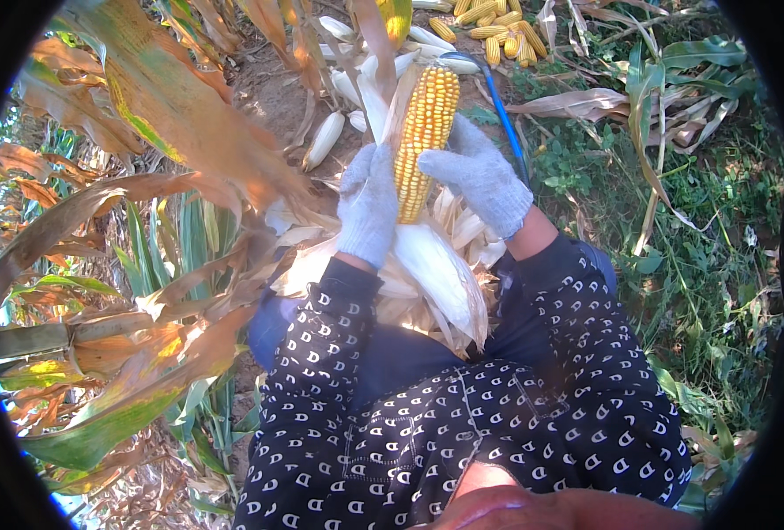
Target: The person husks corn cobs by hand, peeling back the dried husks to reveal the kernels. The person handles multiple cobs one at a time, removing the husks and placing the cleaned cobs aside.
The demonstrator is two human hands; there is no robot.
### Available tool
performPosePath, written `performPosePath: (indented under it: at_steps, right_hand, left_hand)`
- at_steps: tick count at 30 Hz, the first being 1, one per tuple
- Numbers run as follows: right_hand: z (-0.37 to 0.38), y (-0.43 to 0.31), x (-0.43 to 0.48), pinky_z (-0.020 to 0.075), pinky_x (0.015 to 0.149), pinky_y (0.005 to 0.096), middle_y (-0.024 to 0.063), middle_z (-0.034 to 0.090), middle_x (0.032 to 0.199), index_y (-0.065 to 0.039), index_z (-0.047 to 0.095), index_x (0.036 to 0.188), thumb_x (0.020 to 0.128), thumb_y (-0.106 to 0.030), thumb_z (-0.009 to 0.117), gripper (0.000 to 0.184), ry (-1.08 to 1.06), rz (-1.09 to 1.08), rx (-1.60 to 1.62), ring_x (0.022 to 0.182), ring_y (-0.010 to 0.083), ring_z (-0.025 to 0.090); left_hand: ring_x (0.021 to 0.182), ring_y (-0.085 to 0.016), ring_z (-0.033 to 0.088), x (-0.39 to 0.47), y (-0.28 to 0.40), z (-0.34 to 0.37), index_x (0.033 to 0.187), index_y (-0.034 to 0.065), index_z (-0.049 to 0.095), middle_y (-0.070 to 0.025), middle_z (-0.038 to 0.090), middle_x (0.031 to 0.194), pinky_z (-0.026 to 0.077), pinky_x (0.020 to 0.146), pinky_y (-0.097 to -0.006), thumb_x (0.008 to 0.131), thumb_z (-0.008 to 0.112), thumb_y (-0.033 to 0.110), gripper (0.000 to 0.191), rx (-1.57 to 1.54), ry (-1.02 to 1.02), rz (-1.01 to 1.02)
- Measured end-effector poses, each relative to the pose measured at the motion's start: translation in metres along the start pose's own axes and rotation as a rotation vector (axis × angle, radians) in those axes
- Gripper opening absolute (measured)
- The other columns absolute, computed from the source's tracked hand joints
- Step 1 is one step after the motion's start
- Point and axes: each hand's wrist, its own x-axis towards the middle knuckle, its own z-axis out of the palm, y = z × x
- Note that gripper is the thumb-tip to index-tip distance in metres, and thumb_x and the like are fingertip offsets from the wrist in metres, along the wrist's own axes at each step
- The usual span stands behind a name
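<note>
Both hands wear pale knitted gloves. Between them a yellow ear of corn (426,136) stands with its tip away from me, its kernels largely bare. My left hand (370,199) grips the husk along the ear's left side. My right hand (475,173) lies against the ear's right side, thumb on the kernels, its other fingers partly hidden behind the ear. A peeled-back white husk (438,278) hangs from the ear's base towards my lap. Loose dry husks (306,268) lie beneath my hands and between my legs.
Husked yellow ears (508,30) are piled beyond my hands. Several ears in white husks (324,140) lie on bare soil. A blue-handled tool with a curved dark end (508,126) lies just past my right hand. Dry corn stalks and leaves (187,132) crowd the left; green weeds (690,265) cover the right.
</note>
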Motion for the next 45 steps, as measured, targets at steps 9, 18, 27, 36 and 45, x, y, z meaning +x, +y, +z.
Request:
performPosePath:
  at_steps: [9, 18, 27, 36, 45]
  right_hand:
    - [0.016, 0.007, 0.007, 0.053, 0.102, 0.0359, 0.0145, 0.069, 0.128, 0.003, 0.055, 0.144, 0.096, -0.03, 0.077, 0.062, 0.096, 0.046, -0.194, 0.119, 0.0213, 0.065]
    - [0.012, 0.013, -0.001, 0.0569, 0.092, 0.037, 0.0131, 0.073, 0.116, 0.001, 0.064, 0.13, 0.09, -0.033, 0.082, 0.055, 0.227, -0.008, -0.236, 0.108, 0.0219, 0.071]
    - [-0.001, 0.014, 0.0, 0.0557, 0.097, 0.044, 0.017, 0.071, 0.125, -0.01, 0.063, 0.139, 0.083, -0.046, 0.084, 0.07, -0.144, -0.016, -0.819, 0.115, 0.0336, 0.07]
    - [0.017, 0.011, -0.006, 0.0532, 0.098, 0.0364, 0.012, 0.07, 0.121, -0.002, 0.058, 0.138, 0.091, -0.037, 0.08, 0.063, -0.021, 0.196, -0.381, 0.113, 0.0234, 0.067]
    - [-0.006, 0.012, 0.009, 0.0463, 0.059, 0.0206, -0.0006, 0.07, 0.101, -0.008, 0.065, 0.123, 0.101, -0.028, 0.07, 0.03, 0.426, 0.121, 0.216, 0.068, 0.004, 0.056]
  left_hand:
    - [0.081, -0.037, 0.063, 0.002, 0.007, 0.002, 0.101, 0.0024, 0.065, -0.0203, 0.066, 0.091, 0.048, 0.074, -0.0459, 0.107, 0.056, 0.021, 0.021, 0.519, 0.38, 0.511]
    - [0.091, -0.017, 0.06, 0.004, 0.014, -0.003, 0.11, -0.0026, 0.067, -0.0104, 0.067, 0.097, 0.049, 0.081, -0.0361, 0.109, 0.056, 0.029, 0.034, -0.088, 0.201, 0.036]
    - [0.122, -0.019, 0.064, 0.009, 0.04, -0.012, 0.143, 0.0008, 0.058, -0.0111, 0.066, 0.131, 0.051, 0.105, -0.0331, 0.088, 0.085, 0.036, 0.07, 0.265, -0.182, 0.483]
    - [0.083, -0.007, 0.058, 0.017, 0.026, 0.0, 0.105, 0.0066, 0.068, 0.0011, 0.064, 0.094, 0.048, 0.071, -0.0233, 0.108, 0.062, 0.024, 0.018, -0.694, 0.158, 0.008]
    - [0.081, -0.015, 0.061, 0.014, 0.056, -0.039, 0.107, 0.003, 0.07, -0.0038, 0.064, 0.092, 0.052, 0.074, -0.0316, 0.104, 0.062, 0.026, 0.024, -0.496, 0.288, 0.038]
